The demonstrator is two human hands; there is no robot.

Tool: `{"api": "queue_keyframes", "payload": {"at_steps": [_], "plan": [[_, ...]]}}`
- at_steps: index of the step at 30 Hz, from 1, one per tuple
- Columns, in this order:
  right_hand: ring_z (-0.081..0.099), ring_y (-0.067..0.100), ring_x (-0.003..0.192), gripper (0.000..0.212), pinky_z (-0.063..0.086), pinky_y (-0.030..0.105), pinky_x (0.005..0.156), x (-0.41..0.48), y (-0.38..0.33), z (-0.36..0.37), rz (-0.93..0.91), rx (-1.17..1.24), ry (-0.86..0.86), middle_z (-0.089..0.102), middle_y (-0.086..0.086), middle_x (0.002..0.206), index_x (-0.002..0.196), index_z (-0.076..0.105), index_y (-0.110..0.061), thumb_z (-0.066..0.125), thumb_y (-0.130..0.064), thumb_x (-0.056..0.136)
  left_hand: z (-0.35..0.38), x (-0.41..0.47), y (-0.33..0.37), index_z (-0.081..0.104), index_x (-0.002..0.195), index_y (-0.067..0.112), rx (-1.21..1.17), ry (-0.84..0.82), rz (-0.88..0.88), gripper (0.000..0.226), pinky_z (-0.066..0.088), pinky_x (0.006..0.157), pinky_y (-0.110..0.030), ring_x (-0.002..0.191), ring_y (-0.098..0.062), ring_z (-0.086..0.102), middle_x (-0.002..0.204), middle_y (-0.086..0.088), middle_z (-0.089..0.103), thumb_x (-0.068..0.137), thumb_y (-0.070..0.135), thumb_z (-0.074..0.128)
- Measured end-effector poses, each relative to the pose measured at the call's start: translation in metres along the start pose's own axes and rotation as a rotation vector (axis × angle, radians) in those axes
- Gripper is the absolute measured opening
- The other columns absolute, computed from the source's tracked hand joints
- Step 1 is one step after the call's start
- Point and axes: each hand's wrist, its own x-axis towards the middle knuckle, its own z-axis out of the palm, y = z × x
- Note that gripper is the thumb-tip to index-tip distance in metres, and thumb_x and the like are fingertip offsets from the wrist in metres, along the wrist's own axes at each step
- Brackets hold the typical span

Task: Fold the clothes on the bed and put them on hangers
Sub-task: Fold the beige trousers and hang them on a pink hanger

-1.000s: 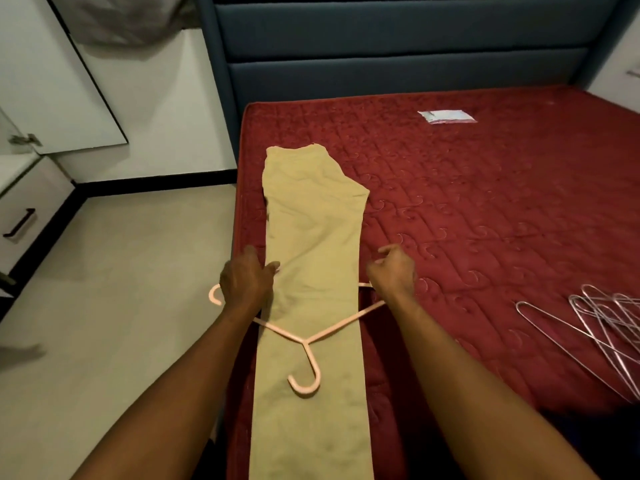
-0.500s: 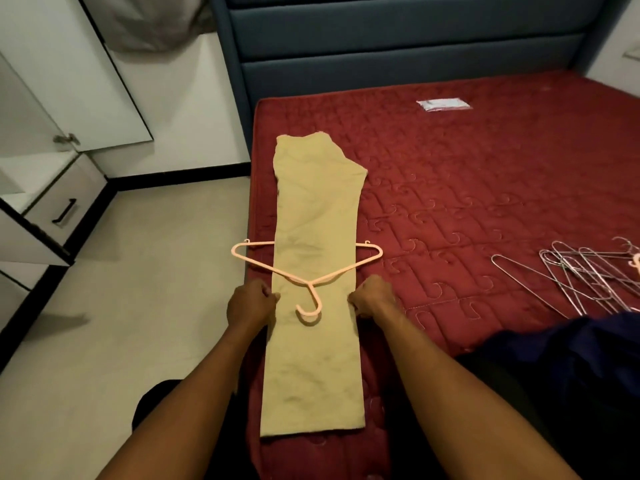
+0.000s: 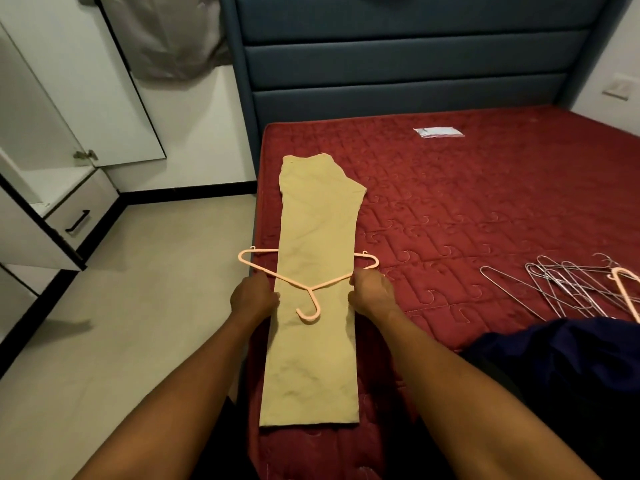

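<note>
Head view, left to right. A white cabinet with a black-handled drawer (image 3: 74, 220) stands at the far left, beside a pale floor (image 3: 156, 289). A grey cloth (image 3: 173, 36) hangs above.

The left hand (image 3: 252, 299) has its fingers curled onto the left edge of the trousers (image 3: 318, 220) and grips the cloth there.

The tan trousers lie flat and lengthwise along the left side of the red bed (image 3: 485, 202). The waist points toward the blue headboard (image 3: 398, 57) and the hem lies nearest the person.

A pink hanger (image 3: 311, 289) lies across the trousers at mid-length. Its sloping arms and hook rest on top of the cloth, with the hook toward the person. Its straight bar shows on either side of the trousers and is hidden beneath them.

The right hand (image 3: 372, 292) has its fingers curled onto the right edge of the trousers and grips it, touching the hanger's right arm.

A small white packet (image 3: 438, 132) lies far up the bed. A loose pile of wire hangers (image 3: 561, 285) lies at the right, with a second pink hanger (image 3: 623, 282) beside it. A dark blue garment (image 3: 554, 368) lies in the near right corner.
</note>
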Motion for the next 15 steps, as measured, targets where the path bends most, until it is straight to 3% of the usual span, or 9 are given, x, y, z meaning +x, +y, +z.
{"api": "queue_keyframes", "payload": {"at_steps": [4,8,11,15], "plan": [[0.055,0.034,0.123,0.044,0.048,0.040,0.095,0.018,-0.005,-0.006,-0.251,-0.117,-0.017,0.060,0.011,0.132,0.138,0.057,-0.018,0.061,-0.022,0.094,-0.001,0.018,0.001,0.056,0.116,0.021,0.000,0.079,0.138,0.027,0.046,0.066,-0.031,0.089,-0.029,0.067,0.103,-0.005,0.070,0.091,0.022,0.067],[0.053,0.037,0.126,0.047,0.047,0.045,0.101,0.035,-0.013,0.008,-0.365,-0.196,-0.087,0.059,0.007,0.138,0.146,0.051,-0.024,0.051,-0.025,0.099,0.006,0.039,-0.002,0.048,0.141,0.027,0.106,-0.043,0.271,0.047,0.055,0.077,-0.037,0.101,-0.031,0.068,0.121,-0.008,0.069,0.096,0.019,0.058],[0.053,0.034,0.123,0.035,0.043,0.048,0.101,0.040,-0.016,0.018,-0.397,-0.327,-0.142,0.060,0.005,0.129,0.133,0.058,-0.024,0.051,-0.028,0.099,0.004,0.049,0.004,0.057,0.128,0.023,0.244,-0.154,0.352,0.032,0.052,0.073,-0.034,0.099,-0.027,0.066,0.117,-0.008,0.068,0.096,0.017,0.057],[0.061,0.027,0.114,0.021,0.044,0.039,0.092,0.059,-0.023,-0.009,-0.484,-0.267,-0.136,0.065,0.002,0.118,0.116,0.069,-0.026,0.061,-0.022,0.097,-0.027,0.066,0.009,0.068,0.111,0.028,0.261,-0.097,0.426,0.024,0.053,0.079,-0.036,0.102,-0.024,0.058,0.109,-0.004,0.058,0.088,0.034,0.072]]}}
